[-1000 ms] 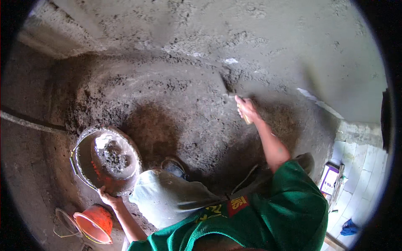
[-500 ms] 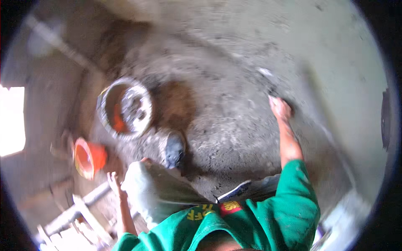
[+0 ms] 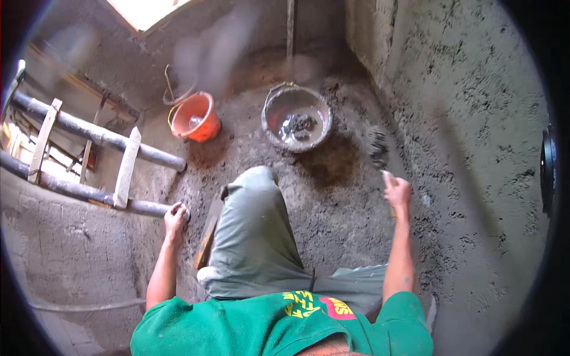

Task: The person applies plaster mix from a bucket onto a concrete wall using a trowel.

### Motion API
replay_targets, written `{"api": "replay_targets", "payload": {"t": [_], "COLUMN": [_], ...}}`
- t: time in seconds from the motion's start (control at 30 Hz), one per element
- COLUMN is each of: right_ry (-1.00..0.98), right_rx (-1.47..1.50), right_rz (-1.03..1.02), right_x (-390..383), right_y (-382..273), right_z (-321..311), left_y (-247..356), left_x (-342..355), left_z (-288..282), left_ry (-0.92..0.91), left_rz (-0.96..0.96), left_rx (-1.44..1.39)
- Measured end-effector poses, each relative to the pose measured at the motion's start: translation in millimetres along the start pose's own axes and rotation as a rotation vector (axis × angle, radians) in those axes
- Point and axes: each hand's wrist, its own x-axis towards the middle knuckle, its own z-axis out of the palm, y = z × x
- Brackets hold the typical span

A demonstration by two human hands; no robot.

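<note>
My right hand (image 3: pixel 398 193) is closed round the pale handle of a trowel (image 3: pixel 378 149). Dark wet mortar covers the trowel's blade, which points away from me, near the foot of the right-hand wall. On the left, my left hand (image 3: pixel 174 219) has its fingers curled at the end of the nearer pole of a wooden ladder (image 3: pixel 142 204). A round tub (image 3: pixel 270 133) with grey mortar and some water stands ahead of me. To its left is an orange bucket (image 3: pixel 205 127) with a raised rim and a handle.
A rough, freshly coated wall (image 3: pixel 475 148) rises along the right side. Beside my bent knee lies a wooden board (image 3: pixel 208 234). An upright pole (image 3: pixel 290 29) leans by the far wall, and a bright opening (image 3: pixel 145 12) shows at the upper left.
The view has swung left, so the tub, bucket and ladder sit further right or higher. My left hand, spread before, is now closed at the ladder. The trowel remains in my right hand.
</note>
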Motion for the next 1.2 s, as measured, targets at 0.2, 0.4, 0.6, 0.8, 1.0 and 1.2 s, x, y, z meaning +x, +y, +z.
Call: {"api": "replay_targets", "payload": {"t": [0.2, 0.4, 0.6, 0.8, 1.0, 1.2], "right_ry": [-0.74, -0.461, -0.103, -0.269, -0.296, -0.373], "right_rx": [1.039, 0.184, -0.434, -0.866, -0.828, -0.903], "right_rz": [0.654, 0.25, -0.161, -0.663, -0.476, -0.353], "right_x": [32.6, 46.0, 39.8, 58.7, 35.9, 0.9], "right_y": [-131.0, -159.6, -163.3, -170.6, -200.2, -254.4], "right_z": [147.1, 220.3, 187.3, 200.4, 209.7, 209.4], "left_y": [89.8, 123.5, 98.7, 88.4, 27.2, -31.2], "left_x": [155.3, 237.4, 255.3, 252.1, 252.8, 276.2], "left_z": [163.9, 333.5, 381.6, 387.1, 364.5, 314.0], "left_ry": [-0.469, -0.757, -0.783, -0.817, -0.773, -0.779], "left_rz": [0.087, -0.029, 0.348, 0.427, 0.483, 0.456], "left_rx": [0.073, 0.196, 0.142, 0.122, 0.027, -0.047]}}
